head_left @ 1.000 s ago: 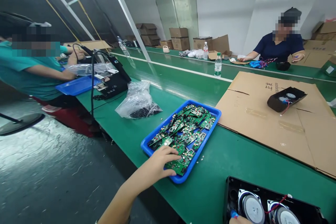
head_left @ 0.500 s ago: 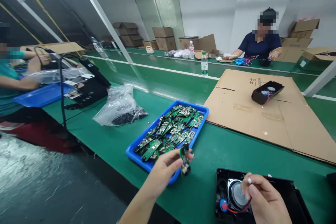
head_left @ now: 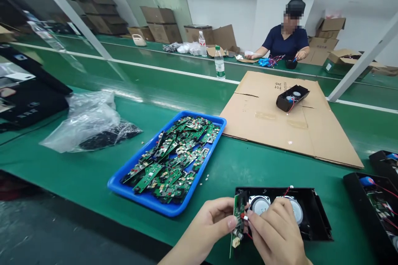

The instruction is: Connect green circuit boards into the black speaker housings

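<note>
A smooth green tabletop (head_left: 77,174) spreads beneath a pale wall (head_left: 220,0). At the left, a thin, crinkled plastic bag (head_left: 90,112) slumps over something black. Left of centre, a shallow blue plastic tray (head_left: 113,183) holds a jumbled heap of green boards (head_left: 151,176). At bottom centre, the left hand (head_left: 213,222) grips a circuit board (head_left: 238,211) on edge between thumb and fingers; it looks light, stiff and fragile, best held by its rim, clear of the raised parts. Close against it, the right hand (head_left: 278,227) pinches a tiny white plug (head_left: 245,218), likely hard and easier held by its body than by a wire; whether it is seated, I cannot tell. Just beyond the hands lies a rigid, oblong black case (head_left: 320,219) with round, metal-rimmed speakers (head_left: 260,205). Above it, right of centre, a flat, creased cardboard sheet (head_left: 270,136) bears a smaller-looking box (head_left: 282,102). More black cases (head_left: 357,211) with red wires sit at the right edge.
</note>
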The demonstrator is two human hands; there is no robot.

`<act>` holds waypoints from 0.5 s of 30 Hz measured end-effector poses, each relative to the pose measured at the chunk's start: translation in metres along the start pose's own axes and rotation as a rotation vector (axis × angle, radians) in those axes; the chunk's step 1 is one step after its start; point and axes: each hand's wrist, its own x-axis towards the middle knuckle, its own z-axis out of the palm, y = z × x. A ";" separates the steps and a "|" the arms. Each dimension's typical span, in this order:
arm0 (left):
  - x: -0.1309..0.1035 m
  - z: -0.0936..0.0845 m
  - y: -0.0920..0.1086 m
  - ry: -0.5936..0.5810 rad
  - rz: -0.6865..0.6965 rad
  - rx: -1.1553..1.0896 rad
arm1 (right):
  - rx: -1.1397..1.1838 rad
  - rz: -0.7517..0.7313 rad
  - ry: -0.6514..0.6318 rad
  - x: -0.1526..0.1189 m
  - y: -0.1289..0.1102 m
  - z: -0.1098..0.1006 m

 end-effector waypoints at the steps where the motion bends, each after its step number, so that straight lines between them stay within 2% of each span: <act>1: 0.000 0.000 0.000 0.004 -0.016 -0.009 | -0.033 -0.014 0.021 0.000 0.000 0.000; 4: -0.002 -0.001 -0.001 0.015 -0.058 -0.024 | -0.107 -0.051 0.048 0.000 -0.002 0.000; 8: -0.004 0.000 0.000 0.015 -0.086 -0.038 | -0.141 -0.080 0.003 0.001 -0.003 -0.002; 15: -0.002 0.001 -0.002 0.010 -0.090 -0.074 | -0.153 -0.032 0.000 -0.004 -0.004 -0.007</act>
